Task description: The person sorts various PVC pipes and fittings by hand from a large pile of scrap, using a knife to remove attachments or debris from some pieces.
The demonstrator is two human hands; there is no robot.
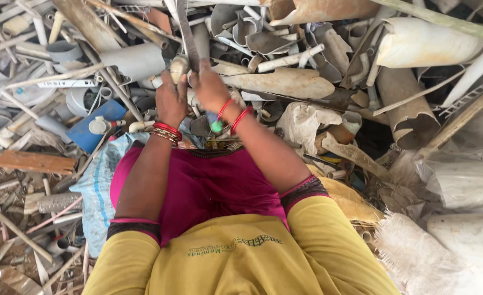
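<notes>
Nearest the camera: yellow garment (241, 257) over the person's shoulders and upper arms, with a magenta cloth (209, 186) across the lap below it.
Left hand (170, 101): fingers clenched around a short, dirty pipe fitting (179, 66); red and gold bangles (166, 133) at the wrist.
Right hand (211, 87): fingers closed on the lower end of a long, dark flat blade (187, 33) that rises to the top edge of the view; two red bangles (233, 114) at the wrist, a small green bead just beside them.
Pipe fitting, position: held just above the lap, at the near edge of the scrap heap, touching or almost touching the blade; which cannot be told through the motion blur.
Directly beyond the hands: grey pipe section (135, 60) and a flattened tan pipe piece (279, 83).
Left side: blue flat panel (97, 123) bearing a small white fitting; brown wooden block (34, 162) lying flat, well apart from the hands; pale woven sack (97, 191) beside the lap.
Right side: large cream pipe (427, 43) lying tilted; split brown pipe (410, 117); frayed white sacks (432, 257) near the right elbow.
Ground: broken pipes, strips and offcuts covering all.
</notes>
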